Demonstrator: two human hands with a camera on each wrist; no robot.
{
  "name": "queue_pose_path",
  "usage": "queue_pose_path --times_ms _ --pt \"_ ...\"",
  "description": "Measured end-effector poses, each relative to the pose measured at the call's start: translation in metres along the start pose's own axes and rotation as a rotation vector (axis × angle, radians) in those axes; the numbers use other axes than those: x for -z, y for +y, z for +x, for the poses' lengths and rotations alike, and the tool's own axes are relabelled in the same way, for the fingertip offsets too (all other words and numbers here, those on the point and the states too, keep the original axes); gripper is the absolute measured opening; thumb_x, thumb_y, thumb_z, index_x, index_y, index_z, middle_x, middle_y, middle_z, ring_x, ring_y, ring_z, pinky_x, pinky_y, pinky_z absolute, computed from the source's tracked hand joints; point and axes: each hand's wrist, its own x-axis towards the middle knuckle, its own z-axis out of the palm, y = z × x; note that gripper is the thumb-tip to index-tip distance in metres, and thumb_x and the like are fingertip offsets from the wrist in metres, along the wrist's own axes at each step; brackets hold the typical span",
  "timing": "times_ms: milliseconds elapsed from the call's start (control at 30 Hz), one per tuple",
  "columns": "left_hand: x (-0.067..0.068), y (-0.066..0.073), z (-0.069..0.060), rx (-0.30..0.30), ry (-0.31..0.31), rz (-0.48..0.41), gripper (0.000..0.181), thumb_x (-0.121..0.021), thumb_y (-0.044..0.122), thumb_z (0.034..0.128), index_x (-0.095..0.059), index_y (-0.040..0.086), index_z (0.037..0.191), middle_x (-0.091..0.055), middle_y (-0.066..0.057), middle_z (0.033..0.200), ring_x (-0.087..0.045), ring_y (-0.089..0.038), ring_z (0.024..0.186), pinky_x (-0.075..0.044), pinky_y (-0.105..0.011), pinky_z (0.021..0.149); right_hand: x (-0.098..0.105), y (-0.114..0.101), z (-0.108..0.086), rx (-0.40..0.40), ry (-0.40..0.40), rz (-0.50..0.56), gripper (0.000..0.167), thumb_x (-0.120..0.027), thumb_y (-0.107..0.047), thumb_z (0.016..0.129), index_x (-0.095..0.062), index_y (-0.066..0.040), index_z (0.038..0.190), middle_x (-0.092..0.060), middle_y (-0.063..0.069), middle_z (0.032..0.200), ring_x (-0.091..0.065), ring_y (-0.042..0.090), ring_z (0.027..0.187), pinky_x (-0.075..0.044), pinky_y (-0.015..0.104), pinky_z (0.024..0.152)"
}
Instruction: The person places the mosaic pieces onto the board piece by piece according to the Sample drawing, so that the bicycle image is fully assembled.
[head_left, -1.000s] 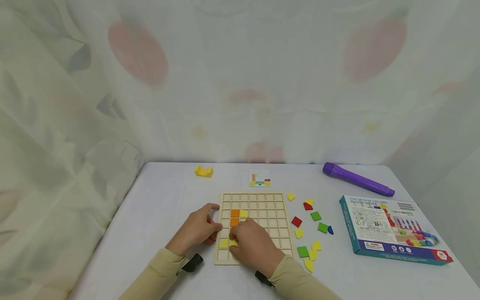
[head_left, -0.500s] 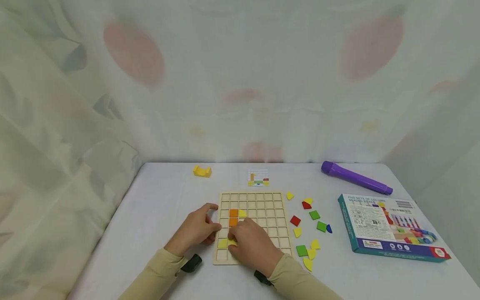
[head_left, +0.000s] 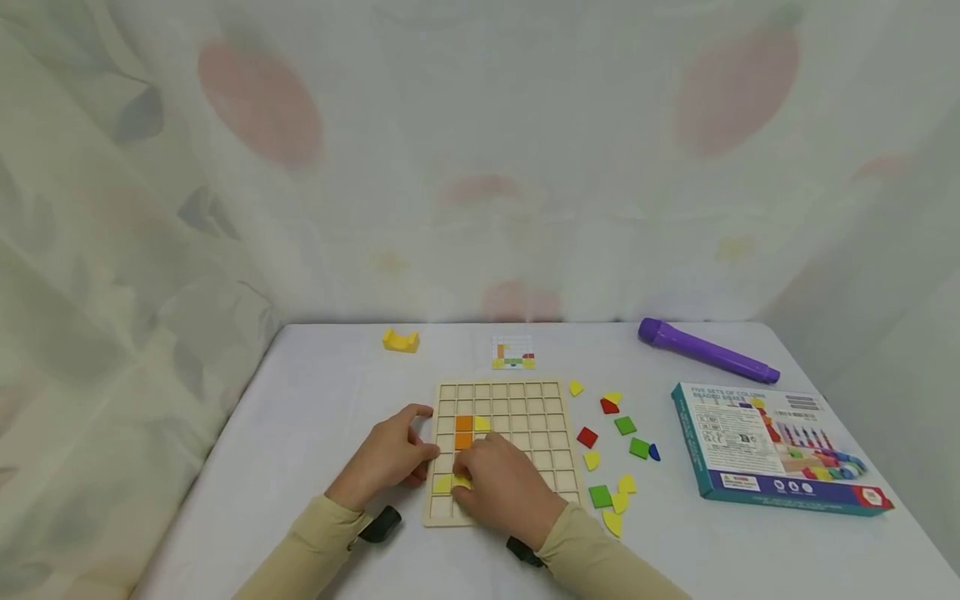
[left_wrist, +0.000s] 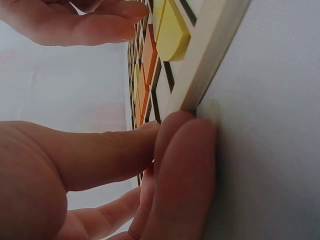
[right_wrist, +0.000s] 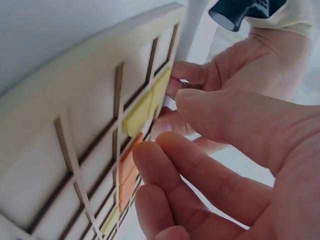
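My left hand (head_left: 388, 455) grips the left edge of the wooden grid board (head_left: 558, 392), with the thumb on its rim and fingers against its side, as the left wrist view shows. Two yellow pieces lie side by side near the board's lower left, the outer yellow piece (head_left: 442, 484) and the inner yellow piece (right_wrist: 136, 116). Over the inner one hovers my right hand (head_left: 510, 487), its fingers bent loosely; thumb and fingertips (right_wrist: 150, 150) stand apart with nothing between them. Orange squares (head_left: 464, 423) run up one column, with a yellow piece (head_left: 482, 424) right of the top one.
Loose red, green, yellow and blue pieces, among them a green square (head_left: 600, 496), lie right of the board. Farther right are a box (head_left: 742, 442) and a purple stick (head_left: 705, 350). Behind the board lie a pattern card (head_left: 513, 352) and a yellow block (head_left: 401, 341).
The head view has shifted slightly. Both hands keep their places on and over the board, and the pieces lie as before.
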Motion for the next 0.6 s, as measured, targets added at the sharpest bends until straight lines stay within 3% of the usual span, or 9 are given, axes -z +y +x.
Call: queue_pose_path --times_ms 267,600 --pt "0.0 -0.002 0.002 0.005 0.0 -0.006 0.065 -0.082 0.014 0.0958 -0.053 0.013 0.153 -0.068 -0.008 0.089 -0.07 -0.018 0.064 -0.061 -0.032 0.061 0.011 0.008 -0.006 -0.062 -0.029 0.039 0.01 -0.083 -0.025 0.092 -0.083 -0.017 0.099 -0.071 -0.011 0.086 -0.052 0.007 0.083 -0.051 0.023 0.075" --pt "0.0 -0.001 0.001 0.003 -0.002 -0.004 0.066 -0.082 0.014 0.0957 -0.052 0.013 0.154 -0.068 -0.008 0.09 -0.07 -0.018 0.064 -0.061 -0.032 0.061 0.03 0.05 -0.016 -0.227 0.004 0.085 0.011 -0.081 -0.022 0.094 -0.083 -0.016 0.102 -0.071 -0.01 0.089 -0.056 0.011 0.089 -0.053 0.029 0.079"
